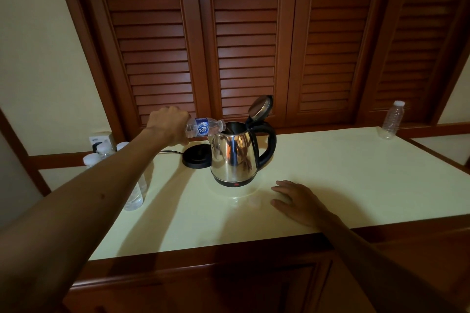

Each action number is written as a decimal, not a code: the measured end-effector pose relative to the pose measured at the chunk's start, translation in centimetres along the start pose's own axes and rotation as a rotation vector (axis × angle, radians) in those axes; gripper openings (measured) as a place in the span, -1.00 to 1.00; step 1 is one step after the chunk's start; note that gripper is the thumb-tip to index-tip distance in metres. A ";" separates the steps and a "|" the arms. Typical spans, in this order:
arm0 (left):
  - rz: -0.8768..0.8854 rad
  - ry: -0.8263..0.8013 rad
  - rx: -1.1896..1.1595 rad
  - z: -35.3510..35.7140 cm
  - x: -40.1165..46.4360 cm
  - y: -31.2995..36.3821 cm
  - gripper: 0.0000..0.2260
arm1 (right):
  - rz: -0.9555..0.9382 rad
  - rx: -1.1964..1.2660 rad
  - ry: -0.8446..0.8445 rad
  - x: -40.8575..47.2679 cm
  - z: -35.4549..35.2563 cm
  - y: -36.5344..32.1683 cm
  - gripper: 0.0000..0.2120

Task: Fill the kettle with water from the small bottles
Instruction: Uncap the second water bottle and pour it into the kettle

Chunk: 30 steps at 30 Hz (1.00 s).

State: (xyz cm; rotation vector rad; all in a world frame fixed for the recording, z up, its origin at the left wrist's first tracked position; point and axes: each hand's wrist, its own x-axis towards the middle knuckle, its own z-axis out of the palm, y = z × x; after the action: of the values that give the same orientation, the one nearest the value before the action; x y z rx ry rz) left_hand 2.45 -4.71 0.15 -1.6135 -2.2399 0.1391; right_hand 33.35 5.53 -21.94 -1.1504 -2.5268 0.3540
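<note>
Left hand (169, 126): fingers curled round tipped bottle (204, 128), mouth apparently at open kettle (235, 155) rim; drift spills onto surface (330, 185). Right hand (296, 202): fingers spread flat near front edge, kettle unsteadied.

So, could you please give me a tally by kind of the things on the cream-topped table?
Small clear plastic water bottles: 5, one tipped in the left hand over the kettle, three at the left edge, one far right
Shiny steel electric kettle: 1
Round black kettle base: 1
Total: 7
</note>
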 end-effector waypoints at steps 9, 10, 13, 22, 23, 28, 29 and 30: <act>0.013 0.024 0.066 -0.7 0.2 0.1 -0.43 | -0.008 0.004 0.013 -0.1 0.2 0.2 -0.47; 0.017 0.026 0.071 -0.8 0.2 0.1 -0.45 | -0.007 0.006 0.015 0.0 0.2 0.3 -0.47; 0.031 0.030 0.080 -0.8 0.3 0.1 -0.44 | 0.001 0.006 0.018 0.0 0.3 0.3 -0.47; 0.058 0.047 0.166 -1.4 0.5 0.2 -0.41 | -0.001 0.007 0.021 0.1 0.5 0.6 -0.46; 0.062 0.049 0.175 -1.4 0.6 0.2 -0.40 | 0.000 0.005 0.020 0.1 0.5 0.6 -0.46; 0.068 0.071 0.212 -1.4 0.8 0.3 -0.41 | 0.017 -0.005 0.019 0.2 0.6 0.6 -0.46; 0.071 0.078 0.215 -1.4 0.9 0.3 -0.41 | 0.022 -0.003 0.017 0.2 0.6 0.6 -0.46; 0.074 0.086 0.215 -1.4 1.0 0.3 -0.42 | 0.026 0.000 0.016 0.2 0.6 0.6 -0.46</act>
State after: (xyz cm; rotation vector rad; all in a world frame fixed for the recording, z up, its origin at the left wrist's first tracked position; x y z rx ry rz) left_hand 2.96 -3.88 1.61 -1.5560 -2.0260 0.3131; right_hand 33.39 5.96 -22.64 -1.1830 -2.5002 0.3498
